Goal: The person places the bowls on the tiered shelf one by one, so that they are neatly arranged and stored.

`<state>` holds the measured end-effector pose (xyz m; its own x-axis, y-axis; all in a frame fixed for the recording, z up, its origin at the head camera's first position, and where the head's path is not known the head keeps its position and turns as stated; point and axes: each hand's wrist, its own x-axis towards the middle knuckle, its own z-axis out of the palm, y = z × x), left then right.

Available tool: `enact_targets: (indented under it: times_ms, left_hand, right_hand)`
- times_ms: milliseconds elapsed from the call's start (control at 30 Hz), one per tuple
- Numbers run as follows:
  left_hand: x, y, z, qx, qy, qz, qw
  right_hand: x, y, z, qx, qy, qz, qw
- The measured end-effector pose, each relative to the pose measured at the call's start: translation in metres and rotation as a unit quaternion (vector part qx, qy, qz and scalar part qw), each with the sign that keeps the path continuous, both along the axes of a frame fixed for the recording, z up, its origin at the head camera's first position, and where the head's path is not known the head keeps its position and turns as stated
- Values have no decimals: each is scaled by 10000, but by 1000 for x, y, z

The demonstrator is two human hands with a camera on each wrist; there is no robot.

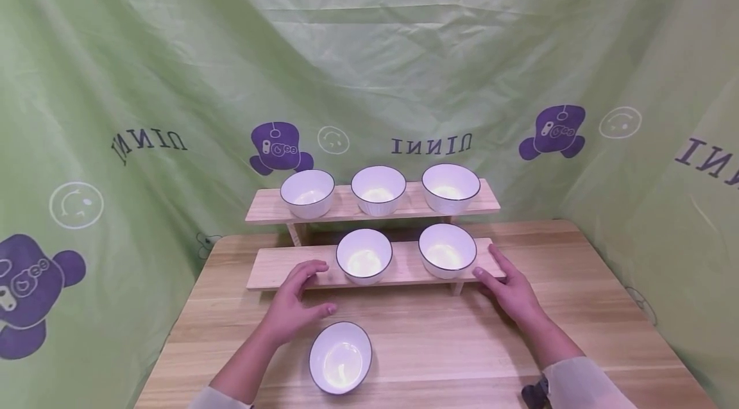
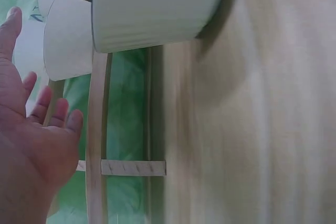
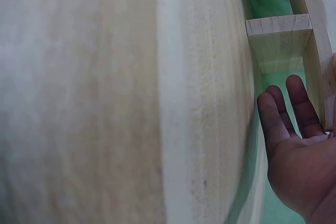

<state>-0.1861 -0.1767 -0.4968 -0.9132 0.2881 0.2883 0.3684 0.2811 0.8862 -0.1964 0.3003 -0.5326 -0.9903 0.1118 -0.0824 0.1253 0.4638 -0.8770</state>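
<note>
My left hand (image 1: 294, 306) hovers before the left part of the lower wooden shelf (image 1: 277, 266), thumb and fingers spread, with nothing between them. A white dark-rimmed bowl (image 1: 340, 358) stands on the table just right of and nearer than this hand; it looms large in the left wrist view (image 2: 152, 9). Two more such bowls, a middle one (image 1: 364, 256) and a right one (image 1: 447, 250), stand upright on the lower shelf. At that shelf's right end, my right hand (image 1: 516, 293) grips the board, thumb at the front edge; in the right wrist view several fingers (image 3: 273, 114) reach beneath it.
Behind, a higher wooden shelf (image 1: 412, 199) carries three white bowls: left (image 1: 308, 194), middle (image 1: 378, 191) and right (image 1: 451, 189). Short wooden supports (image 3: 278, 24) hold up the boards. The wooden table (image 1: 439, 358) extends toward me, and a green printed curtain (image 1: 369, 75) surrounds it.
</note>
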Motion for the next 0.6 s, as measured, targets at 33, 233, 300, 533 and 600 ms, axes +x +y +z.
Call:
enact_targets:
  times_ms: [33, 233, 300, 533, 600]
  left_hand:
    - [3, -1, -1, 57, 74, -4, 10000]
    - [19, -10, -8, 220, 367, -57, 9991]
    - [24, -12, -9, 227, 394, -116, 9989]
    - [35, -21, -20, 235, 326, -853, 9955]
    - [37, -22, -23, 235, 328, -1208, 9919]
  right_hand:
    - [0, 0, -1, -18, 1, -12, 10000]
    - [-1, 0, -2, -156, 1, -3, 9999]
    - [0, 0, -2, -188, -7, -5, 9998]
    - [2, -3, 2, -163, -1, -8, 9999]
    - [3, -3, 2, -166, -2, -1, 9999]
